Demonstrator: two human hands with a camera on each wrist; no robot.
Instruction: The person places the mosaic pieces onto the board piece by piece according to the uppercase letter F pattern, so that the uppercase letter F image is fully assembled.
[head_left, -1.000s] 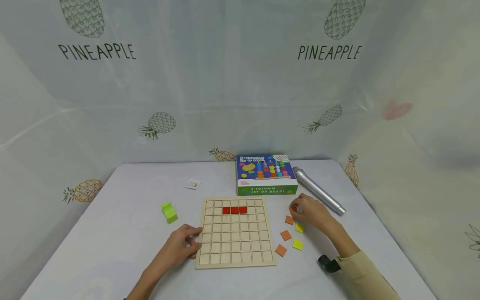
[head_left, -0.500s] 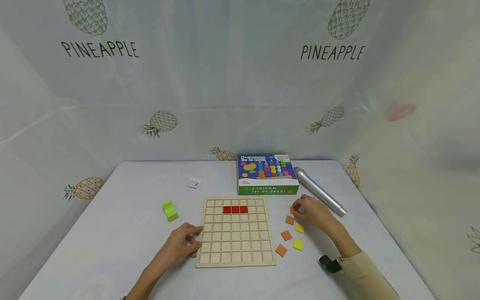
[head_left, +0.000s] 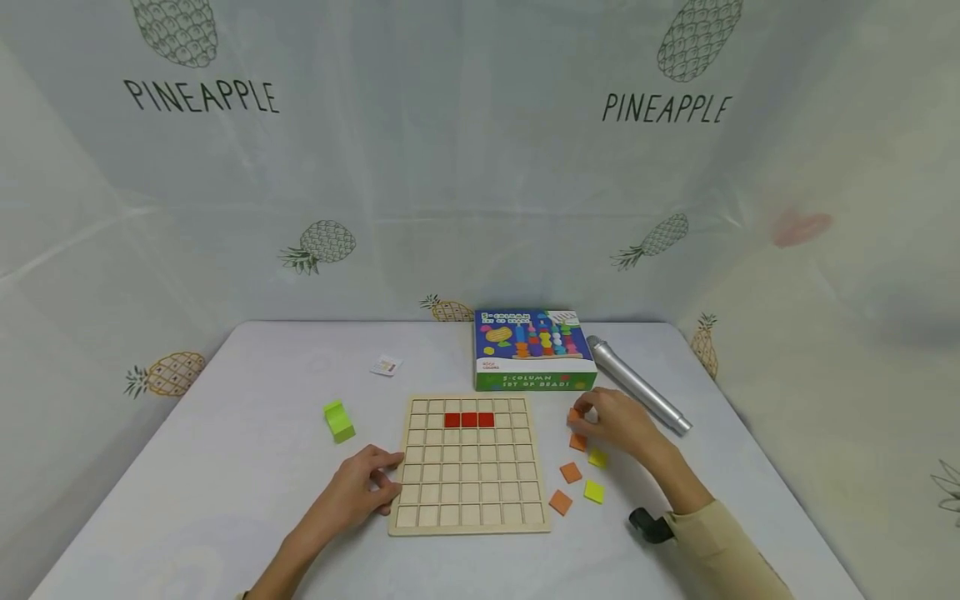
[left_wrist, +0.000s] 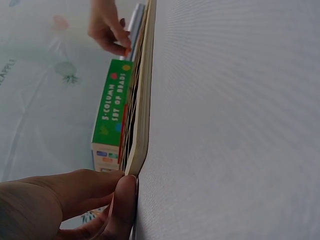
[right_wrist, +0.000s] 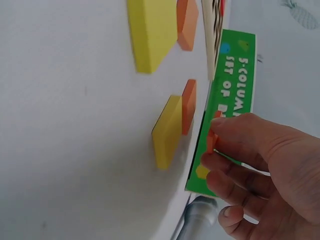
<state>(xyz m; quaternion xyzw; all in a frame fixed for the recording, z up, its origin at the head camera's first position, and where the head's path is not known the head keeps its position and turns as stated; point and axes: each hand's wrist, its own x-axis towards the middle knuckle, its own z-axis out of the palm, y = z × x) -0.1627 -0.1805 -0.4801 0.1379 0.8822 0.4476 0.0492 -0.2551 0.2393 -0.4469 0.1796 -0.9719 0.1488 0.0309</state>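
A square wooden grid board (head_left: 471, 492) lies flat mid-table, with three red tiles (head_left: 469, 420) side by side in its second row from the far edge. The fingertips of my left hand (head_left: 358, 492) touch the board's left edge, index finger and thumb apart. Right of the board, my right hand (head_left: 618, 423) pinches an orange tile (right_wrist: 212, 140) between thumb and fingers. Below that hand lie several more orange tiles (head_left: 561, 502) and two yellow tiles (head_left: 593, 492), loose on the table.
Behind the board stands a bead-set box (head_left: 536, 380), with a silver microphone (head_left: 637, 383) slanting beside it. A light green block (head_left: 339, 422) is at left, near a small white card (head_left: 386, 367). A black object (head_left: 649, 526) is by the right sleeve.
My right hand has shifted slightly left with the orange tile in its fingers. The left hand stays at the board's edge.
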